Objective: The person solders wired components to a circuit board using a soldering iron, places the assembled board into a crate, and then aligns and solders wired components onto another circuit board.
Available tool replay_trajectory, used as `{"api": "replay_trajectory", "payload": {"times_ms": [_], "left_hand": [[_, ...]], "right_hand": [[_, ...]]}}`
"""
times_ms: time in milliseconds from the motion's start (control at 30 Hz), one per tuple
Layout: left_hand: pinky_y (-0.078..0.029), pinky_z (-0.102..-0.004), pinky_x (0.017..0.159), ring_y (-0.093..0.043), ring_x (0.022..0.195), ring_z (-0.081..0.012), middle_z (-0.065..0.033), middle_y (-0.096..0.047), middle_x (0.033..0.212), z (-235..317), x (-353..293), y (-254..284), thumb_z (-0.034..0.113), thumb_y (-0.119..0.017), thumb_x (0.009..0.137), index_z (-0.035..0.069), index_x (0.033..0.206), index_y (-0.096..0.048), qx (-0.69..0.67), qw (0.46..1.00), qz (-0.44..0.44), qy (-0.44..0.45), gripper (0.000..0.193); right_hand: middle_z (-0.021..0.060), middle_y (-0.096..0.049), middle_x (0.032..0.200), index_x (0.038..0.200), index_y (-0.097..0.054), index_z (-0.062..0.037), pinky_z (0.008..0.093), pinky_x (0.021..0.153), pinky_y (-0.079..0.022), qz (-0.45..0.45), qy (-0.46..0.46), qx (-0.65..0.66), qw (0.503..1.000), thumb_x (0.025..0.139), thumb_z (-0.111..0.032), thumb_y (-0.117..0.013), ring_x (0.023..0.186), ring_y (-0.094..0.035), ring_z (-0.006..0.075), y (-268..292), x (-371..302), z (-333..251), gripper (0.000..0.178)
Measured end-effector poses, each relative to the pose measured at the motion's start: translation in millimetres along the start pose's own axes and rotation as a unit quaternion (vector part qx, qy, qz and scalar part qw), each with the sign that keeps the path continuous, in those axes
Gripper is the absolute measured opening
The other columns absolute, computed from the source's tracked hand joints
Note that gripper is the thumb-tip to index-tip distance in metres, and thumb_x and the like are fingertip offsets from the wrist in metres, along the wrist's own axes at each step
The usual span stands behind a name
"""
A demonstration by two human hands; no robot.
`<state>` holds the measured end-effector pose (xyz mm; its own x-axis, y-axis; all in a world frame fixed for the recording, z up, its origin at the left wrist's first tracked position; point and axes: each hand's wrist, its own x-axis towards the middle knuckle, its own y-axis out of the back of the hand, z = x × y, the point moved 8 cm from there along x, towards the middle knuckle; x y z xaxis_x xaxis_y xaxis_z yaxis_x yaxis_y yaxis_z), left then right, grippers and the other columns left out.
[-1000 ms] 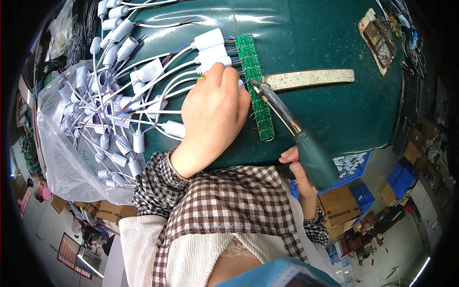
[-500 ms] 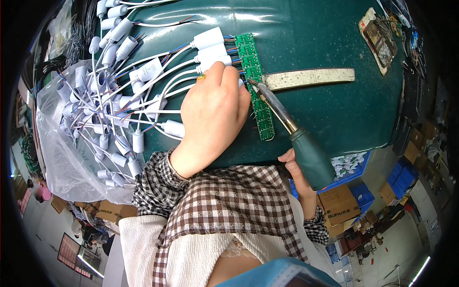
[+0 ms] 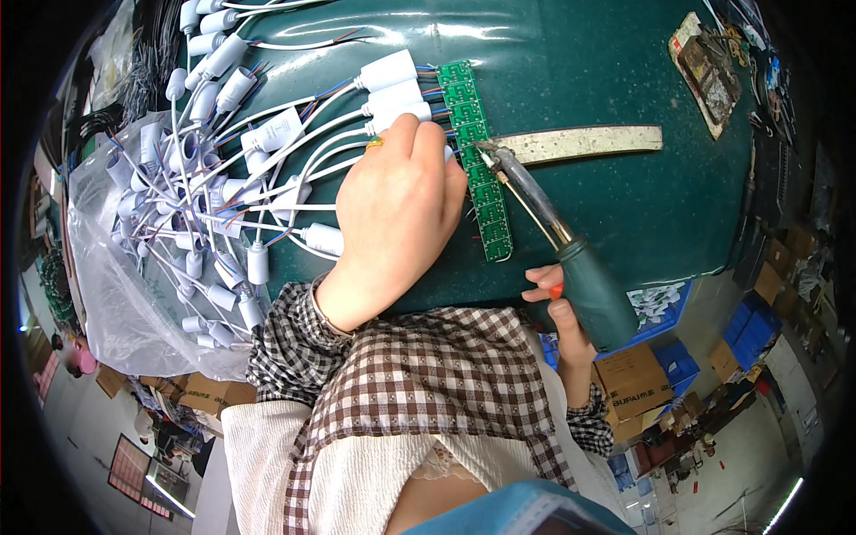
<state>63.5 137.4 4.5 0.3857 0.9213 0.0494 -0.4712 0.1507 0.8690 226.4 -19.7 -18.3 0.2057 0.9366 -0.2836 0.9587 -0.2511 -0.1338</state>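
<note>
A narrow green circuit board (image 3: 489, 214) lies on the dark green mat, with wired white plastic cylinders (image 3: 389, 70) lined up along its upper left edge. My left hand (image 3: 392, 214) is closed beside the board. A pale bit of a cylinder (image 3: 448, 153) shows past its fingertips; the rest of what it holds is covered. My right hand (image 3: 566, 325) grips the green handle of a soldering iron (image 3: 596, 290) from beneath, near an orange trigger. The iron's tip is over the board's middle, close to the left fingertips; whether it touches is unclear.
A pale curved strip (image 3: 584, 143) lies right of the board. Many white cylinders with cables (image 3: 214, 192) heap up on a clear plastic bag (image 3: 116, 312) at left. A dirty, dark-crusted holder (image 3: 706, 76) sits at far right. Cardboard boxes (image 3: 631, 382) stand below the table edge.
The soldering iron has shifted slightly right and rolled, so its thin side tube and orange trigger now show. My right fingers have moved on the handle. My left hand has stayed put.
</note>
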Motion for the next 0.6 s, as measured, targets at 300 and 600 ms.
{"api": "replay_trajectory", "payload": {"times_ms": [300,600], "left_hand": [[-0.044,-0.0406,0.055,-0.056,0.064,-0.0329,-0.0133,-0.053,0.078,0.3,1.4,2.1,0.009,-0.065,0.076,0.002,0.086,-0.056,-0.004,1.000,-0.004,-0.003,0.016],[-0.046,-0.0398,0.059,-0.058,0.070,-0.0323,-0.0127,-0.053,0.080,-4.2,0.9,12.7,0.010,-0.068,0.077,0.006,0.096,-0.057,-0.091,0.993,-0.065,-0.027,0.021]], "right_hand": [[0.0145,-0.061,0.114,0.122,-0.054,0.0038,0.0351,0.077,-0.058,0.005,-0.040,0.054,0.998,0.088,-0.022,-0.067,0.111,-0.060,0.0308,-0.8,0.9,-2.8,0.045],[0.0182,-0.062,0.107,0.118,-0.055,0.0079,0.0357,0.068,-0.060,0.026,-0.018,0.014,0.999,0.089,-0.024,-0.064,0.102,-0.064,0.0333,3.4,4.3,-6.5,0.044]]}}
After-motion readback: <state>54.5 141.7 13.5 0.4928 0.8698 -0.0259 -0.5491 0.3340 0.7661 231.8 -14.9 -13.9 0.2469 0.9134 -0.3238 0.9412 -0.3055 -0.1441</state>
